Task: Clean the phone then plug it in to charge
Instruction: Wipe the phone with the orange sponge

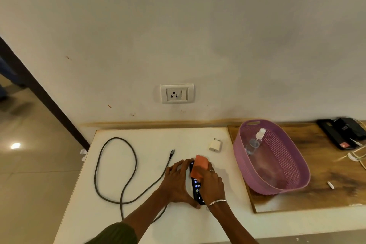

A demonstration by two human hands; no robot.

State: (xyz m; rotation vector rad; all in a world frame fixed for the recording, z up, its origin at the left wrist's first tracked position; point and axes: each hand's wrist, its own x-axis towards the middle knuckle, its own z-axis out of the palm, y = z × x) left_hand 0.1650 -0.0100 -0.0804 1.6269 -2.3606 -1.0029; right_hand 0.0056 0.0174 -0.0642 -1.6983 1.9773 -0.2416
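Phone (pixel 197 185) mostly hidden under flat left hand (pixel 178 181) and right hand (pixel 211 182), fingers seemingly gripping cloth (pixel 199 165).

Counted at my worktop (pixel 138 224), one entry per kind:

- Phones under my care: one phone (pixel 196 185), screen lit.
- Cloths: one orange cloth (pixel 199 165).
- Hands: two, my left hand (pixel 178 180) and my right hand (pixel 212 184).
- Charging cables: one grey cable (pixel 116 170), looped.
- Wall adapters: one white adapter (pixel 215 145).
- Baskets: one purple basket (pixel 293 166).
- Spray bottles: one clear spray bottle (pixel 255 142), inside that basket.
- Wall sockets: one socket (pixel 176 93), with one switch beside it.
- Bracelets: one bracelet (pixel 216 202); rings: one ring (pixel 211 170).
- Dark devices at the far right: two at least (pixel 340 132); I could not count them surely.
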